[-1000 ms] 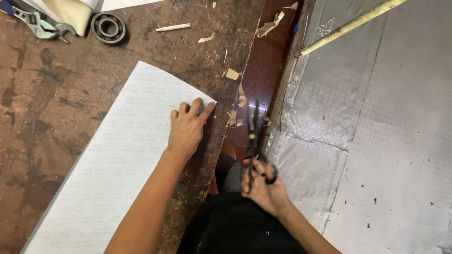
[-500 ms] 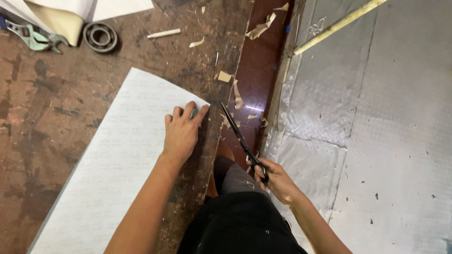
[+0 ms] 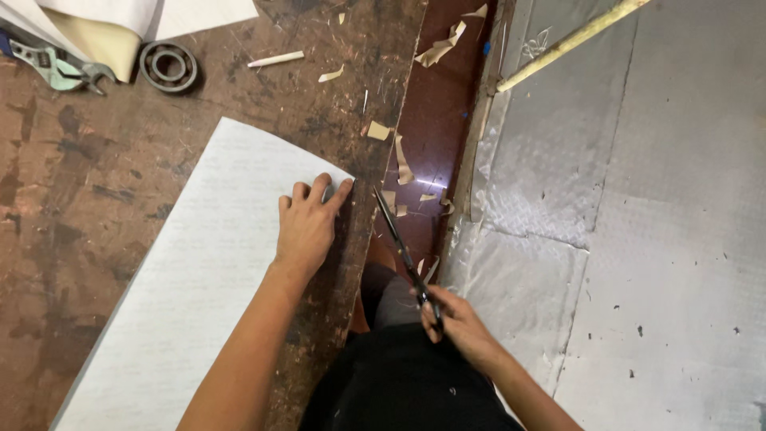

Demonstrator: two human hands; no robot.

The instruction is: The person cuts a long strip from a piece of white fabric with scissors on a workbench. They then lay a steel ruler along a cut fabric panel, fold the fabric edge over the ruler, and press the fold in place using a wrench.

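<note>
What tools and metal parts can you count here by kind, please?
Scissors: 1, in the right hand
Wrench: 1
Bearing ring: 1
Total: 3
The left hand lies flat on the white sheet.

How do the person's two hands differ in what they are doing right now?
The left hand lies flat, fingers spread, pressing the pale sheet on the worn wooden table; the right hand is curled in a grip around the handles of the black scissors. The left hand rests on the tabletop; the right hand hangs off the table's edge, above the lap. Both are bare.
</note>
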